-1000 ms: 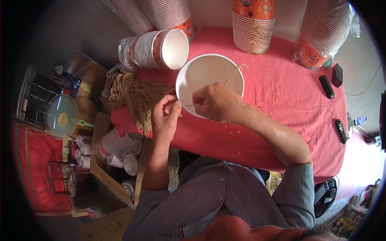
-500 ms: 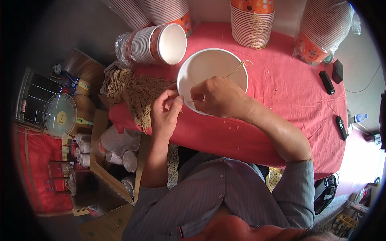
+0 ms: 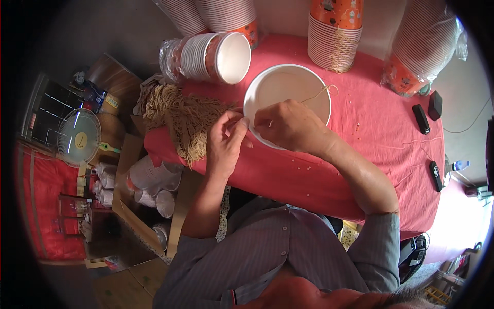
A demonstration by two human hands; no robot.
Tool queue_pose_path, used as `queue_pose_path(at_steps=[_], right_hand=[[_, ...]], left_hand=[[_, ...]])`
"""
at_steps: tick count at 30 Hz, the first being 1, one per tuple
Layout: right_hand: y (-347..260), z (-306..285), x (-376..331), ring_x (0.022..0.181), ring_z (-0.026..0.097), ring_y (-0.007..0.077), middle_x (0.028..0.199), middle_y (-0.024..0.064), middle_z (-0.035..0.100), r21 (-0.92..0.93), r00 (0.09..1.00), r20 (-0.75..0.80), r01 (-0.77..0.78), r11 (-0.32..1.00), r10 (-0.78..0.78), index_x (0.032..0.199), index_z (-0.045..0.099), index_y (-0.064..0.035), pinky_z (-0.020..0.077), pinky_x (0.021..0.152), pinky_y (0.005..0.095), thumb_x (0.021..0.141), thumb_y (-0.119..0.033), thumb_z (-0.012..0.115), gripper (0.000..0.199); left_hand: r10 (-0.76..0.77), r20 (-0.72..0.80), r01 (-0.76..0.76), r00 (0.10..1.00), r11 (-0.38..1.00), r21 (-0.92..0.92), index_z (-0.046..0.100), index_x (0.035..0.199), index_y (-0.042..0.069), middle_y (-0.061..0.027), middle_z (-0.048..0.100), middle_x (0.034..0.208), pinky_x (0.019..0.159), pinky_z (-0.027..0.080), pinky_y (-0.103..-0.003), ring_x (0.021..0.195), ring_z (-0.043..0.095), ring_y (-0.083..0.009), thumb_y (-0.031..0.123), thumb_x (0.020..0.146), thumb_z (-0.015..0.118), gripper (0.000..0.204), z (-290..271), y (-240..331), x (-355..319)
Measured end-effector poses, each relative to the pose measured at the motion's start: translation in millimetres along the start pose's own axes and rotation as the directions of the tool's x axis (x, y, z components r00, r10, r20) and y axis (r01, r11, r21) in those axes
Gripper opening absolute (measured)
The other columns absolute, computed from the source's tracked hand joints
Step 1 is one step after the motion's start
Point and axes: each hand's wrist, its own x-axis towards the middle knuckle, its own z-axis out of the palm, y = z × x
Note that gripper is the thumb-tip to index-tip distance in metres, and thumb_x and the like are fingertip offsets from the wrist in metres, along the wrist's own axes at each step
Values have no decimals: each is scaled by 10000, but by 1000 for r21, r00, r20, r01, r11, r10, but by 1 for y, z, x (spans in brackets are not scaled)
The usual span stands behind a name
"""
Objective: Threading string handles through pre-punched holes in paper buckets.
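Note:
A round white tub (image 3: 320,81) stands open side up on the red-covered table, with both of my hands over its near left rim. My left hand (image 3: 226,141) is closed in a pinch, thumb against the fingers; whatever lies between them is too small to make out. Beside it, my right hand (image 3: 296,126) is curled, knuckles up, over the tub's mouth. A thin tan string (image 3: 315,96) runs from behind this hand to the tub's right rim and ends in a small loop. To the left of the tub lies a heap of tan strings (image 3: 193,121).
Stacked paper tubs (image 3: 198,56) lie on their side at the back left. Upright stacks (image 3: 334,46) and a bagged stack (image 3: 422,49) stand behind. Black devices (image 3: 421,119) lie on the tablecloth (image 3: 365,154) at right. A cardboard box (image 3: 136,226) with tubs stands lower left.
The whole view has shifted, so the table and tubs appear farther right and slightly lower. Both hands stay together at the tub's near left rim, with little change in their grip.

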Motion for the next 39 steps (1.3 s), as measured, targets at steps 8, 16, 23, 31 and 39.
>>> queue_pose_path(at_steps=[8,16,23,31,39], right_hand=[[0,-13,3,850,789,377,949,166,814,30,998,-46,-37,999,38,1015,812,-66,620,794,448,938,-178,740,153],[5,-16,5,852,790,377,932,161,811,-1,998,-63,-16,1000,16,1003,807,-61,621,791,456,938,-179,741,150],[4,-16,4,842,787,383,921,168,808,19,998,-65,-21,1000,22,1012,808,-63,620,787,460,938,-182,743,155],[1,-40,3,851,780,318,926,167,794,73,999,2,-48,996,48,1091,788,-68,608,795,445,936,-172,738,193],[-17,-76,-7,744,739,277,827,126,760,187,986,-147,-53,981,81,1120,790,-81,577,714,419,926,-219,780,238]], left_hand=[[90,79,-85,993,994,-73,657,1388,-60,-129,745,1274,943,658,-360,1150,726,-187,80,1111,615,313,8,-10,-7],[42,-57,-45,998,997,-62,711,1268,-59,-60,779,1072,949,627,-300,1020,737,-107,-10,1049,674,228,29,-14,-6],[99,-117,-85,988,989,119,723,1186,-37,-39,760,986,833,596,-257,902,709,-75,27,1030,734,169,31,-26,-5],[95,-149,-118,984,980,-159,648,1142,34,-13,682,994,766,561,-244,878,650,-78,89,1094,667,76,14,-12,0],[449,-58,-439,892,889,130,634,1180,-19,-121,690,1304,779,554,-230,964,677,-97,-42,1090,608,96,3,43,13]])
